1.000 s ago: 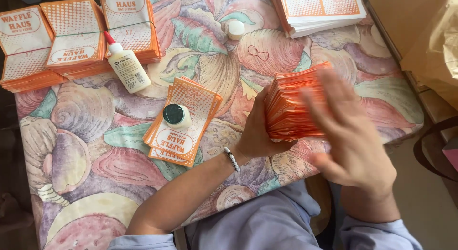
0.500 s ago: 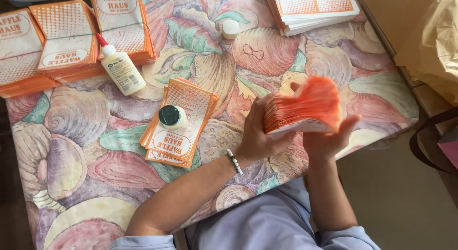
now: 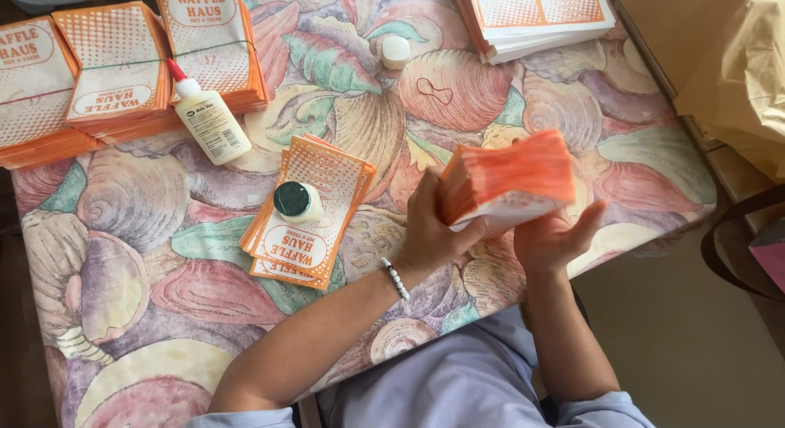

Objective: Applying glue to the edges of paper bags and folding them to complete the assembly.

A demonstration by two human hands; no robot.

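Observation:
A thick stack of orange-and-white paper bags [image 3: 509, 178] is held above the near edge of the shell-patterned table [image 3: 147, 297]. My left hand [image 3: 431, 225] grips the stack's left end, with a beaded bracelet on the wrist. My right hand [image 3: 554, 237] supports the stack from below, palm up. A small fanned pile of the same bags [image 3: 311, 211] lies to the left with a dark-capped round jar [image 3: 298, 201] on it.
A white glue bottle [image 3: 208, 117] with a red tip lies at the back left, beside banded bundles of bags [image 3: 123, 64]. More flat bags [image 3: 536, 11] are stacked at the far right. A small white cap [image 3: 396, 50] and a rubber band [image 3: 433, 90] lie between. Brown paper [image 3: 736, 76] sits right of the table.
The stack has turned from a tilted hold to lying flat. My right hand moved from covering its front to supporting it from underneath.

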